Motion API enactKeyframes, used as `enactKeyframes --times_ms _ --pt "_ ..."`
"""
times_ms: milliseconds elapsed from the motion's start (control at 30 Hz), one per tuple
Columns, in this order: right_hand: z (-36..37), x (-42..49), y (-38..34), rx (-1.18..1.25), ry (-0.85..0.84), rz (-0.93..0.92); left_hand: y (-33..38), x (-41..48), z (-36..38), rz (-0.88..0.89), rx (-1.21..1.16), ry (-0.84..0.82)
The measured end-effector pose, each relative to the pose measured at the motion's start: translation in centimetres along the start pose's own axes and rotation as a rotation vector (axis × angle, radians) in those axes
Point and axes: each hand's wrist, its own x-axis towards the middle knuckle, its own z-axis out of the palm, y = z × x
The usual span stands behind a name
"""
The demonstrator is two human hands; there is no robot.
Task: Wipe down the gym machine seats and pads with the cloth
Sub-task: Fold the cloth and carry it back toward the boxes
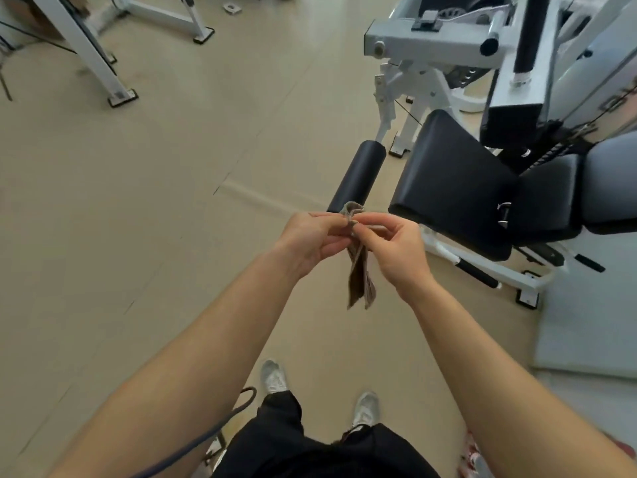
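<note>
Small grey-brown fabric cloth (358, 270) is held up in mid-air in front of black cylindrical roller pad (356, 175), not yet on any pad. It should be refolded flat for a broad wiping face. Left hand (310, 241) and right hand (393, 251) are raised together, fingers (374, 229) pinched on its top edge.

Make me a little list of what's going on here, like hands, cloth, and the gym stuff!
left hand: pinching the cloth's top
right hand: pinching the cloth's top too
cloth: brownish, hanging down between the hands, touching no machine
roller pad: black, just beyond the hands
seat: black, to the right of the roller pad
floor: beige
wiping: not started yet
</note>
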Motion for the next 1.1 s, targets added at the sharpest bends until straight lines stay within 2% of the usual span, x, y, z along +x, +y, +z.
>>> enactKeyframes --times_ms 200,467,533,667,800,867,933,1000,1100 --pt "6.9 3.8 -1.8 0.011 -0.063 -0.031 4.8 1.4 -7.4 -0.112 -0.074 0.021" --pt "13.7 11.5 -3.9 -0.185 -0.141 -0.133 11.8 5.9 -13.3 -0.134 -0.176 0.064" --pt "14.1 14.7 -4.3 -0.185 -0.122 -0.124 13.7 7.6 -14.1 -0.117 -0.101 0.044" --pt "14.6 22.3 -5.5 -0.086 -0.17 -0.048 18.3 11.7 -15.5 -0.063 0.275 0.029" --pt "15.1 30.2 -7.1 -0.038 -0.344 -0.02 23.3 18.6 -17.1 0.191 0.481 0.33" --pt "14.9 34.1 -8.0 0.025 -0.443 0.002 26.1 22.2 -17.6 0.2 0.565 0.26" --pt "14.7 38.2 -9.3 0.08 -0.497 0.011 28.6 25.2 -17.6 0.081 0.57 0.12" --pt "14.5 42.1 -10.5 0.098 -0.477 0.028 30.9 27.3 -17.6 -0.002 0.54 0.074" --pt "14.5 47.6 -11.8 0.167 -0.39 0.058 33.8 30.4 -18.2 0.013 0.45 0.007"
